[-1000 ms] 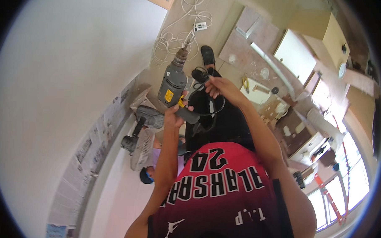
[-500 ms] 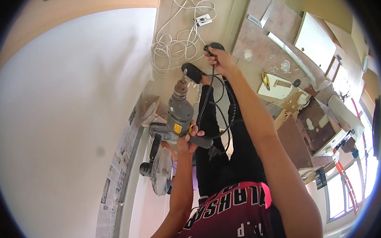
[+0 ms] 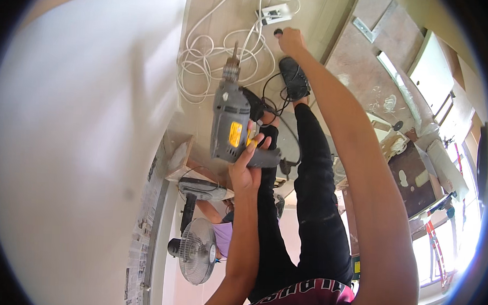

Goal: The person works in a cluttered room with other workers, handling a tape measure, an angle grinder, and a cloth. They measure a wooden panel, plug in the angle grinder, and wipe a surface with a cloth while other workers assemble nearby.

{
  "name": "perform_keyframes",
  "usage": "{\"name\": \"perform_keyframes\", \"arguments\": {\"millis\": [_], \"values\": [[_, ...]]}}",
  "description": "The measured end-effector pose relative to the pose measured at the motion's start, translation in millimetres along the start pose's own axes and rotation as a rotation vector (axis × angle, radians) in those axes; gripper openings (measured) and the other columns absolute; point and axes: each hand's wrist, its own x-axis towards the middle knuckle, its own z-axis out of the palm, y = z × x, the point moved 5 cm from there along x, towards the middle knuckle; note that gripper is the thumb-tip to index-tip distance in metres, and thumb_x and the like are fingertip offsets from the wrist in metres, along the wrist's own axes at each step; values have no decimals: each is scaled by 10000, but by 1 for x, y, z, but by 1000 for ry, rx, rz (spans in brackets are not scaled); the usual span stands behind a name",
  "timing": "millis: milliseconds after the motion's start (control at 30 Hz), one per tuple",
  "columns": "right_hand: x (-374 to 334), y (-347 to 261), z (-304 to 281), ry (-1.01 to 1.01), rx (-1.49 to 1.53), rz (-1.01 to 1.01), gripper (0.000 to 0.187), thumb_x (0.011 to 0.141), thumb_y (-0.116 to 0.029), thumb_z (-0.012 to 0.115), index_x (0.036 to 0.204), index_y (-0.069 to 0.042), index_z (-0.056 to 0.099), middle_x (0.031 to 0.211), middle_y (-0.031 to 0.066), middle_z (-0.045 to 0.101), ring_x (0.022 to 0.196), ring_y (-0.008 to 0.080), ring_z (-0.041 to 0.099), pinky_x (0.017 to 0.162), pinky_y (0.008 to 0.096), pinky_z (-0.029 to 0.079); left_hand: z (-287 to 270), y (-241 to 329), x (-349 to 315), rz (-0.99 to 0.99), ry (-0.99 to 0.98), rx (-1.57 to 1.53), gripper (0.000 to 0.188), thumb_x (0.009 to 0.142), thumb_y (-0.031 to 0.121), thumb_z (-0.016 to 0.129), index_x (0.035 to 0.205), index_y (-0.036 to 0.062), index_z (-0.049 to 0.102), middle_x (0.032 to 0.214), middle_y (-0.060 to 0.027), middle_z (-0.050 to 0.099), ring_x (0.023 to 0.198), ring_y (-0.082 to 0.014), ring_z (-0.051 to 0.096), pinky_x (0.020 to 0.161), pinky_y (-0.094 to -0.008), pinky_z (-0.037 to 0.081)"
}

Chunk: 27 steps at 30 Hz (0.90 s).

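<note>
My left hand (image 3: pixel 247 166) is wrapped round the handle of a grey power drill (image 3: pixel 226 111), its fingers by the yellow trigger. The drill's bit points away from me, toward the far side. Out ahead, my right hand (image 3: pixel 292 42) is closed on a small black plug (image 3: pixel 278 32). Just beyond it on the floor lies a white extension socket (image 3: pixel 275 15), apart from the plug. The black drill cord (image 3: pixel 293 135) hangs in loops near my legs and shoes. A tangled white cord (image 3: pixel 206 65) spreads over the floor left of the socket.
A large white wall (image 3: pixel 83 136) fills the left side. A standing fan (image 3: pixel 196 253) is at the lower left, beside a person's purple sleeve (image 3: pixel 223 239). Boards (image 3: pixel 354 59) lie at the right, with a metal square (image 3: pixel 364 30) on one.
My right hand has moved farther out with the plug, close to the white socket. One foot has stepped forward. The drill stays in my left hand and looks larger.
</note>
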Motion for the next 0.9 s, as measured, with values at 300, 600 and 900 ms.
{"name": "perform_keyframes", "arguments": {"millis": [300, 600, 900], "values": [[113, 25, -28, 157, -64, -100, 523, 870, -538, 709, 998, -37, 782, 989, 283, 736, 991, 408, 735, 871, 494, 583, 34, -8, 17, -33, 72, 66, 688, 883, -29, 688, 1520, 33, 436, 1452, -194, 550, 1174, -280, 657, 995, -492, 574], [126, 23, -17, -29, -165, -344, 295, 903, -340, 694, 984, -71, 786, 959, 258, 733, 914, 424, 725, 801, 507, 572, 39, -8, 21, -45, 85, 73, 676, 877, -39, 681, 1510, 15, 449, 1456, -197, 540, 1138, -275, 662, 968, -475, 585], [118, 0, -2, 35, -221, -228, 351, 890, -280, 703, 992, 53, 746, 1007, 315, 723, 974, 462, 714, 845, 524, 579, 43, -6, 27, -33, 139, 82, 664, 877, -34, 687, 1497, -2, 452, 1442, -193, 548, 1134, -271, 664, 938, -448, 591]]}}
